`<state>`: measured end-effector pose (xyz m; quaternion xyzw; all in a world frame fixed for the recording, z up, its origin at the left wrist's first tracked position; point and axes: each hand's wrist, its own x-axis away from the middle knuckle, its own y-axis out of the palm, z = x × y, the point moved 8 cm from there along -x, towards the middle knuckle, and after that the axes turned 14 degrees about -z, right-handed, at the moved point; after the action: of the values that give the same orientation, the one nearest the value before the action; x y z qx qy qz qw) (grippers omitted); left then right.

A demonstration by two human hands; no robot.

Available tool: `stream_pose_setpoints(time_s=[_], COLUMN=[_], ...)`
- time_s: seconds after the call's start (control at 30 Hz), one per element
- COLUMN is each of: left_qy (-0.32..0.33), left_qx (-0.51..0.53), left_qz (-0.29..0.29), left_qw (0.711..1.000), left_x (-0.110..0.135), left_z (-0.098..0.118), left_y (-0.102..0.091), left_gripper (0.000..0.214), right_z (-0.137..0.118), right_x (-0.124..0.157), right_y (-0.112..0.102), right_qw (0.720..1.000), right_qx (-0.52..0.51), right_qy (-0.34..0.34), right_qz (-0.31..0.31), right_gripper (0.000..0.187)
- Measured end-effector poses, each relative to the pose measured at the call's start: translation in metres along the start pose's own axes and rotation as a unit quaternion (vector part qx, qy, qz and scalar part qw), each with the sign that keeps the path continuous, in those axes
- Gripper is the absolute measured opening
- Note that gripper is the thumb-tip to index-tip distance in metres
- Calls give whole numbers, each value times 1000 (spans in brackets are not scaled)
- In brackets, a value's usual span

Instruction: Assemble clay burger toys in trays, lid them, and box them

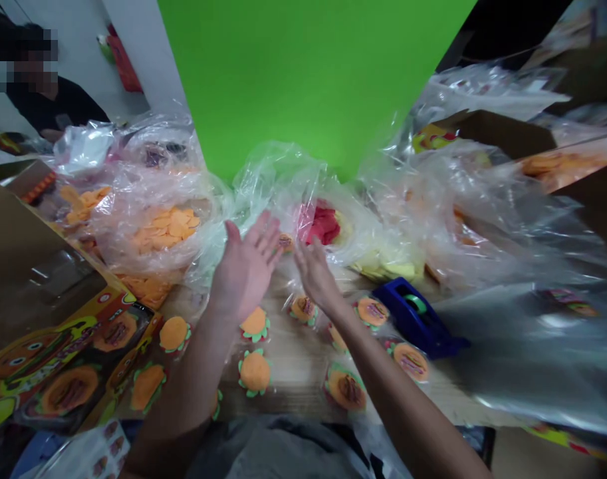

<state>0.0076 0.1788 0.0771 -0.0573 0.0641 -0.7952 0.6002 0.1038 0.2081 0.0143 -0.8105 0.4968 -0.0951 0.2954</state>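
Observation:
My left hand (247,266) is raised over the table with its palm turned up and fingers spread, holding nothing. Across from it, my right hand (313,273) has its fingers stretched out, a little blurred, with nothing visible in them. Between the fingertips of both hands lies a small orange disc with a printed label (285,242). Just beyond my right fingers is a clear plastic bag with red pieces (323,225). Below the hands, several burger-shaped pieces with green frilled edges lie on the wooden table, such as a plain orange one (254,371) and a labelled one (346,388).
A blue tape dispenser (415,316) stands to the right, beside a pile of clear plastic sleeves (537,359). Bags of orange pieces (168,227) and a printed cardboard box (58,359) are on the left. A green panel (308,80) rises behind. Another person (58,100) is at far left.

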Motion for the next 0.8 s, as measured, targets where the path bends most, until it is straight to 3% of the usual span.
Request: stream_pose_setpoints(time_s=[0.07, 0.13, 0.2, 0.27, 0.33, 0.4, 0.47, 0.5, 0.53, 0.6, 0.67, 0.8], left_qy=[124, 174, 113, 18, -39, -74, -101, -113, -125, -151, -175, -196], left_qx=[-114, -253, -350, -383, -395, -416, -448, -466, -482, -509, -526, -540], left_qz=[43, 15, -50, -71, -78, -94, -105, -105, -101, -92, -86, -93], left_qw=[985, 952, 929, 921, 915, 901, 882, 871, 861, 843, 828, 813], left_x=[0, -3, -10, -8, 4, 17, 26, 28, 28, 23, 15, -1], left_z=[25, 19, -18, -61, -92, -114, -129, -136, -142, -153, -162, -170], left_y=[2, 21, 33, 21, 0, -18, -29, -32, -33, -33, -33, -35], left_gripper=[53, 54, 54, 42, 39, 33, 27, 27, 29, 32, 31, 31], right_z=[2, -12, -39, -66, -73, -54, -17, 3, 17, 36, 43, 48], right_x=[-6, -5, 5, 25, 48, 61, 71, 80, 87, 98, 104, 110], right_y=[-19, -38, -63, -94, -110, -88, -26, 8, 33, 76, 105, 128], right_qw=[999, 998, 993, 972, 953, 968, 978, 966, 958, 949, 943, 934], right_qx=[-20, -51, -111, -187, -222, -214, -179, -158, -156, -160, -174, -202], right_qy=[23, 15, -24, -94, -121, -44, 97, 161, 184, 204, 214, 236], right_qz=[18, 14, 34, 106, 166, 120, -47, -125, -152, -179, -187, -176], right_gripper=[69, 76, 82, 79, 59, 43, 32, 27, 22, 17, 18, 17])
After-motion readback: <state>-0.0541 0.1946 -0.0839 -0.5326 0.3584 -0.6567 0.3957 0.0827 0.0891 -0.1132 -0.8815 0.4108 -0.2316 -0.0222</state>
